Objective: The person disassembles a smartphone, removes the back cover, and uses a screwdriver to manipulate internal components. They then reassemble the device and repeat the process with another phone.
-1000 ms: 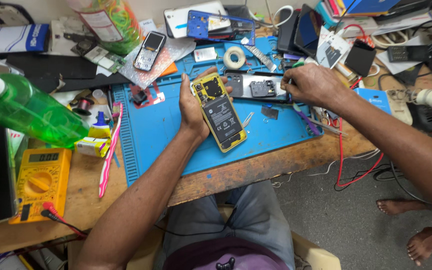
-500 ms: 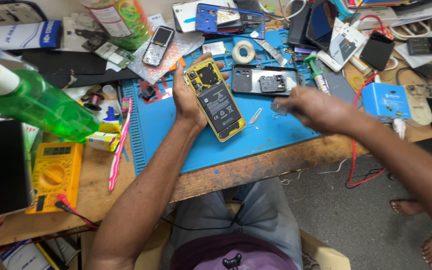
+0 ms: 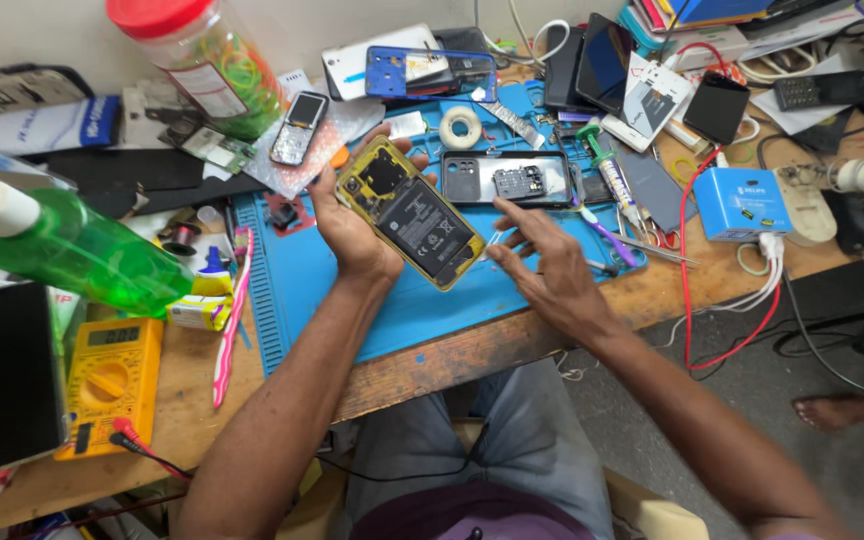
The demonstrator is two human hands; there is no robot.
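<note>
The opened phone (image 3: 414, 214), yellow-framed with its black battery showing, is sitting tilted above the blue mat (image 3: 302, 290), and I am seeing my left hand (image 3: 352, 235) clamping it from the left. My right hand (image 3: 552, 275) is hovering just right of it, fingers spread, holding nothing.
</note>
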